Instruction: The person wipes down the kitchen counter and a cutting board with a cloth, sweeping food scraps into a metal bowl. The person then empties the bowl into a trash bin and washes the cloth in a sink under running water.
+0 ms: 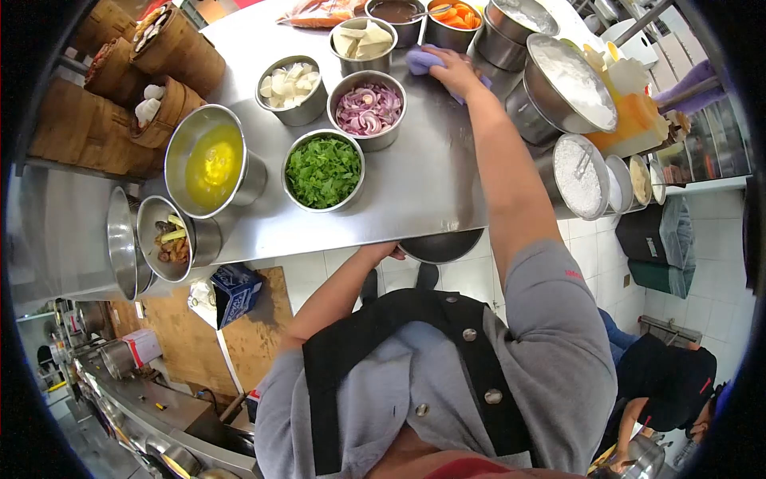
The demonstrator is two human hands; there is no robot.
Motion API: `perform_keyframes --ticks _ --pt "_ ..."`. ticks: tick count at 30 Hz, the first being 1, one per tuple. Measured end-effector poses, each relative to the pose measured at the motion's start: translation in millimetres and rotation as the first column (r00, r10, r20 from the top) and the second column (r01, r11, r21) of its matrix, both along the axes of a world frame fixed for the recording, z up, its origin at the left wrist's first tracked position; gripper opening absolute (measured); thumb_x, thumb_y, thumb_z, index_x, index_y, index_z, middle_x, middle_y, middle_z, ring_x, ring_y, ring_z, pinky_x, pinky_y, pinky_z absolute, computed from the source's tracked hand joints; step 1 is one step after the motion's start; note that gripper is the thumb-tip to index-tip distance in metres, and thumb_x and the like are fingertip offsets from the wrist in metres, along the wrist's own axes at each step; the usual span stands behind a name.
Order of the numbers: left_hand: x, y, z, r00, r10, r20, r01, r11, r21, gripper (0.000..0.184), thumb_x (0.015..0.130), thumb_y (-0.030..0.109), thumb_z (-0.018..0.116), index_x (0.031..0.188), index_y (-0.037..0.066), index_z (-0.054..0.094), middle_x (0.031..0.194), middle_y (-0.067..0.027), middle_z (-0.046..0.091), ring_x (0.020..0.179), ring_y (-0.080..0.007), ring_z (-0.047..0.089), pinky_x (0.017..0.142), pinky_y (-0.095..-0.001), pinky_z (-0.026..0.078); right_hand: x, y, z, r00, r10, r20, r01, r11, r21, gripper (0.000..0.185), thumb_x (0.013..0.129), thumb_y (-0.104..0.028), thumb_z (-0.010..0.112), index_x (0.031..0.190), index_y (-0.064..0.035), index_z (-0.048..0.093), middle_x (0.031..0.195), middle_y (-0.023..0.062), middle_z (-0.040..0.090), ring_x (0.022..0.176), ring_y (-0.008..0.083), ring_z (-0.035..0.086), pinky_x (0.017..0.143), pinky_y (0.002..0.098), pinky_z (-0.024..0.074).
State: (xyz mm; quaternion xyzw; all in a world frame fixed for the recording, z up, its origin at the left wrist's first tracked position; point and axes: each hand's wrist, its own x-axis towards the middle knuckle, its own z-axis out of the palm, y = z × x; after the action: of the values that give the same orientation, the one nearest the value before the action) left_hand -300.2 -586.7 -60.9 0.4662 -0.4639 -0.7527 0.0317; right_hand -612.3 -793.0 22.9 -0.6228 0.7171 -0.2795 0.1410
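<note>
My right hand reaches across the steel table and is closed on a purple cloth, which lies pressed against the tabletop. Low at the table's front edge, my left hand grips the left rim of a dark round bowl; the table edge hides part of the bowl and some fingers. Left of the cloth stand steel pots of sliced red onion, chopped green herbs, white slices and pale flat pieces. Behind the cloth is a pot of orange carrot slices.
Bowls of white powder and a bottle of orange liquid line the right side. At left are a pot of yellow liquid and wooden steamer baskets. Another person works at lower right.
</note>
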Motion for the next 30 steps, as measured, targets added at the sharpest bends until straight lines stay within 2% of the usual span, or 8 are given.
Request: perform_keyframes --ticks 2,6,7,10,17,26,28,30 --pt "-3 -1 3 0.999 -0.018 0.032 0.018 1.0 0.006 0.027 0.09 0.025 0.046 0.102 0.002 0.054 0.082 -0.0132 0.06 0.059 -0.0199 0.06 0.051 -0.0301 0.055 31 1 20 0.997 -0.003 -0.08 0.009 0.997 0.082 0.053 0.071 -0.037 0.05 0.124 -0.0417 0.046 0.136 -0.0024 0.038 0.128 0.0326 0.026 0.097 0.066 0.0119" --pt "-4 -4 -11 0.999 -0.031 0.027 0.03 0.999 0.023 0.028 0.09 0.027 0.046 0.1 0.002 0.055 0.083 -0.0125 0.061 0.058 -0.0194 0.059 0.052 -0.0299 0.055 26 -8 30 0.979 0.137 -0.154 -0.105 0.974 0.202 0.043 0.072 -0.026 0.048 0.113 -0.0386 0.058 0.131 -0.001 0.044 0.126 0.0302 0.029 0.102 0.0522 0.0224" --pt "-4 -4 -10 0.999 -0.031 0.023 0.03 0.999 0.019 0.028 0.09 0.027 0.047 0.1 0.002 0.055 0.083 -0.0122 0.061 0.059 -0.0192 0.06 0.052 -0.0298 0.055 9 -17 18 0.956 0.281 -0.088 -0.27 0.956 0.117 0.04 0.073 -0.021 0.046 0.105 -0.0356 0.063 0.129 -0.0006 0.046 0.125 0.0256 0.033 0.102 0.0457 0.0258" --pt "-5 -5 -5 1.0 -0.019 0.005 0.019 1.0 0.021 0.027 0.09 0.027 0.048 0.099 0.003 0.056 0.082 -0.0117 0.061 0.062 -0.0184 0.06 0.053 -0.0301 0.055 -10 -6 11 0.93 0.358 0.079 -0.365 0.925 0.105 0.041 0.071 -0.019 0.045 0.104 -0.0339 0.064 0.127 -0.0006 0.048 0.122 0.0224 0.037 0.102 0.0508 0.024" --pt "-15 -5 -7 0.991 -0.132 -0.009 0.132 0.991 0.016 0.026 0.091 0.025 0.046 0.098 0.003 0.057 0.081 -0.0108 0.061 0.063 -0.018 0.061 0.057 -0.0303 0.056 -22 51 19 0.983 0.182 0.025 -0.181 0.937 0.298 0.042 0.071 -0.02 0.046 0.105 -0.0356 0.064 0.13 -0.001 0.047 0.127 0.0237 0.032 0.102 0.0608 0.0037" --pt "-24 6 -12 0.993 -0.112 -0.027 0.111 0.993 -0.028 0.026 0.091 0.017 0.042 0.103 -0.005 0.051 0.079 -0.0133 0.058 0.057 -0.0182 0.061 0.051 -0.0273 0.056 -6 111 20 0.987 0.152 0.056 -0.161 0.961 0.223 0.041 0.069 -0.022 0.048 0.105 -0.0326 0.064 0.131 0.0013 0.046 0.125 0.0255 0.034 0.103 0.056 0.0073" --pt "-24 4 0 0.987 -0.161 0.022 0.16 0.987 0.024 0.031 0.089 0.014 0.044 0.114 -0.003 0.045 0.095 -0.0149 0.057 0.06 -0.022 0.06 0.052 -0.0291 0.056 0 123 16 0.978 0.19 0.088 -0.204 0.958 0.199 0.04 0.069 -0.022 0.048 0.104 -0.0323 0.065 0.13 0.0014 0.047 0.124 0.0257 0.035 0.103 0.0555 0.0075" --pt "-22 8 6 0.989 -0.145 0.023 0.145 0.989 0.009 0.031 0.089 0.015 0.044 0.114 -0.003 0.045 0.095 -0.0146 0.057 0.059 -0.0215 0.06 0.052 -0.0293 0.056 8 135 14 0.967 0.229 0.115 -0.246 0.955 0.166 0.04 0.069 -0.023 0.048 0.103 -0.0321 0.065 0.129 0.0016 0.049 0.123 0.026 0.036 0.103 0.055 0.0077"
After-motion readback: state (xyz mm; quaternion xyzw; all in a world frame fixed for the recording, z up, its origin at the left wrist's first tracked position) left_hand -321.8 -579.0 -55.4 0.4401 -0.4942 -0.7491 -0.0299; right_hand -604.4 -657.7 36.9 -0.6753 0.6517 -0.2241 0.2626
